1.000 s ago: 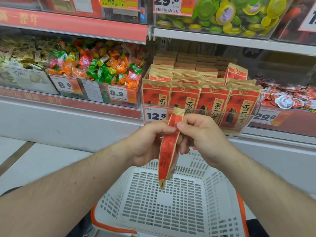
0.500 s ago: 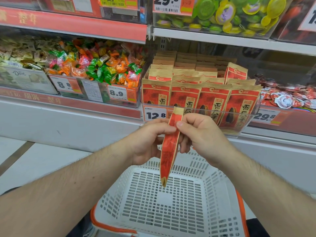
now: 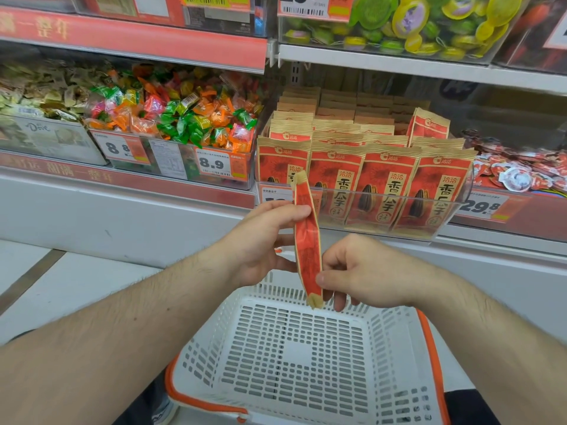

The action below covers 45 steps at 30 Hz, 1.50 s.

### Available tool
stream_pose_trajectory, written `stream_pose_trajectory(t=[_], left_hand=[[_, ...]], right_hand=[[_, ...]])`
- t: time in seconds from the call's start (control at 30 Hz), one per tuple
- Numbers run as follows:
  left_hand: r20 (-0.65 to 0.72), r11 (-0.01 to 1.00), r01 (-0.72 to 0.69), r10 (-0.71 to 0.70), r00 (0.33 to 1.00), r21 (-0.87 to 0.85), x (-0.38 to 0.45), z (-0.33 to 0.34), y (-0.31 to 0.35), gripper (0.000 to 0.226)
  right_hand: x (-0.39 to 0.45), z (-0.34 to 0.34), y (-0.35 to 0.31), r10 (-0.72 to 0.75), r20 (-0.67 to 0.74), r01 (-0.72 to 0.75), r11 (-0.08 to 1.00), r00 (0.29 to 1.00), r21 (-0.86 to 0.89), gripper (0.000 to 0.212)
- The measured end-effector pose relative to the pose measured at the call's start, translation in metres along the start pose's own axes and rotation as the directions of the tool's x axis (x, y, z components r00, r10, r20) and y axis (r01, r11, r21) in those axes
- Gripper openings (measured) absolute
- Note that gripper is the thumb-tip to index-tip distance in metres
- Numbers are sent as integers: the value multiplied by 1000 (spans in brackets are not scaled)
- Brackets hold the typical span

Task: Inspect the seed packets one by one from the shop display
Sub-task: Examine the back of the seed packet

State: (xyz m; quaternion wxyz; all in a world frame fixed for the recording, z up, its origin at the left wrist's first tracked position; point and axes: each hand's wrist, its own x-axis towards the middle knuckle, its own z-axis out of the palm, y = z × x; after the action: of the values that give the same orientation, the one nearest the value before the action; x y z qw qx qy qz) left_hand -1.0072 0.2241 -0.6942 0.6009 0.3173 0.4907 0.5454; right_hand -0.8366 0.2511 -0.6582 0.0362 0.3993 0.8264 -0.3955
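A red and tan seed packet [image 3: 306, 240] stands edge-on between my hands, above the basket. My left hand [image 3: 260, 243] pinches its upper part, thumb on the near face. My right hand [image 3: 365, 271] pinches its lower end from the right. Behind, several rows of matching seed packets [image 3: 389, 182] stand upright in a clear display bin [image 3: 368, 231] on the shelf.
A white slotted shopping basket [image 3: 306, 357] with orange trim sits below my hands. Left of the seed packets is a bin of wrapped candies [image 3: 184, 121]. Red and white sweets [image 3: 518, 173] lie to the right. A shelf of green and yellow jellies [image 3: 408, 23] hangs above.
My right hand slid down from the packet's top to its lower end. The packet rose a little and its bottom swung right. My left hand kept its pinch near the top.
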Motion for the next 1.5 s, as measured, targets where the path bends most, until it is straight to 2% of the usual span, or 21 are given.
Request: stream_pose_trajectory(t=[0.07,0.17,0.47,0.53,0.63,0.73,0.83,0.9,1.0,1.03,1.1,1.17,1.23,1.27,1.37,1.5], left_hand=[[23,1000,16,-16,1000,4,-2,0,1,13],[59,998,66,-66,996,-8,-4,1,2,23],[89,996,92,-91,992,-14,0,-1,-1,24],[87,995,94,-93,992,-14,0,-1,-2,28],[64,996,85,-83,994,-25,0,1,-2,27],[46,995,100,-99,994,-27,-1,2,-4,46],[-17,995,84,-85,996,-60,0,4,-7,30],[-75,991,98,-105,992,-87,0,5,-7,22],[-77,978,149,-162,984,-147,-1,4,-7,31],[-65,974,161,-173,983,-158,-2,4,-6,32],[-26,974,172,-178,984,-147,-3,3,-4,34],[30,980,174,-172,985,-94,-5,3,-2,35],[92,982,185,-180,979,-49,-8,3,0,37],[124,981,192,-186,975,-40,-9,3,1,40],[199,984,179,-171,965,-23,-12,7,1,40],[124,998,55,-55,991,1,-11,6,3,39]], right_hand=[[0,-2,0,-11,17,10,1000,1000,27,29],[-1,-3,0,-48,50,44,996,998,77,27],[-1,-4,3,-69,59,62,990,996,124,26],[-1,-2,0,-44,11,43,996,999,76,28],[-1,6,-8,-71,-144,49,987,987,-154,35],[1,15,-12,-131,-222,55,946,966,-319,32],[5,24,-10,-140,-237,52,938,961,-343,29],[9,26,-7,-130,-226,61,956,966,-288,31],[14,22,1,-59,-258,25,991,964,-131,35],[14,19,3,-30,-319,2,996,947,-89,37],[16,12,6,9,-495,-5,1000,869,9,39],[17,4,7,84,-598,73,970,797,234,31],[16,-3,6,155,-542,130,883,826,451,20],[16,-5,6,163,-497,133,851,852,508,17],[13,-2,8,120,-453,162,829,883,535,21],[13,0,6,116,-535,230,813,837,536,24]])
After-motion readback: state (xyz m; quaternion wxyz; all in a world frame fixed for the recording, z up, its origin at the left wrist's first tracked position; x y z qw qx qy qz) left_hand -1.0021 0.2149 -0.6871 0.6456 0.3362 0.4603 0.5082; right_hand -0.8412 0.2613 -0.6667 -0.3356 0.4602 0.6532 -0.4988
